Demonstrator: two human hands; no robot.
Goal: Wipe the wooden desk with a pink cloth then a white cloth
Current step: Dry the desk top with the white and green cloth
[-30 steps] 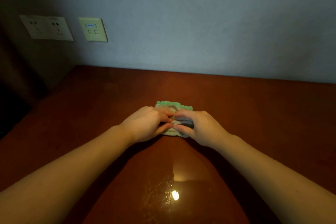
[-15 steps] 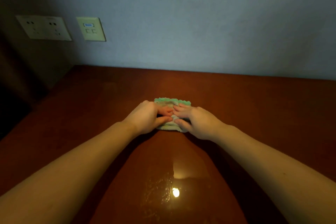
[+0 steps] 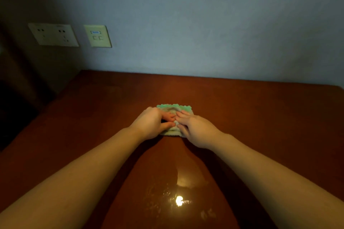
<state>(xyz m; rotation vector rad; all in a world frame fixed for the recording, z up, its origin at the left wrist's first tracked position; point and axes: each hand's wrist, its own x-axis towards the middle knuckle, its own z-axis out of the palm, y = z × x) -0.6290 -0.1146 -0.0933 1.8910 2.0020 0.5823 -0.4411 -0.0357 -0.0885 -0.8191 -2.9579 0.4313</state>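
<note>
A blue-grey painted wall [image 3: 204, 24] fills the top half of the view. Below it spreads the reddish-brown glossy wooden desk [image 3: 260, 117], dim at its edges.

Two bare forearms reach in, one from 7 o'clock and one from 5 o'clock, and they meet at the middle of the desk. There lies the task's thing: a small folded whitish cloth with a green scalloped edge [image 3: 174, 107], flat on the wood. It sits right under both sets of fingers, and its green border peeks out at 12 o'clock beyond the fingertips.

The left hand [image 3: 149, 125] sits at the cloth's 9 o'clock side. Its fingers are bent and the thumb is brought up beneath them, so it pinches the fabric. The right hand [image 3: 195, 129] covers the 3 o'clock side with fingers laid out fairly straight, pressing down on the cloth rather than clutching it. The two hands' fingertips nearly touch over the cloth's centre.

Up at 10 o'clock on the wall are a pale double power socket plate [image 3: 54, 34] and, just to its right, a cream square switch plate [image 3: 97, 36]. At 6 o'clock a small bright spot of reflected light [image 3: 179, 201] glints on the polish.
</note>
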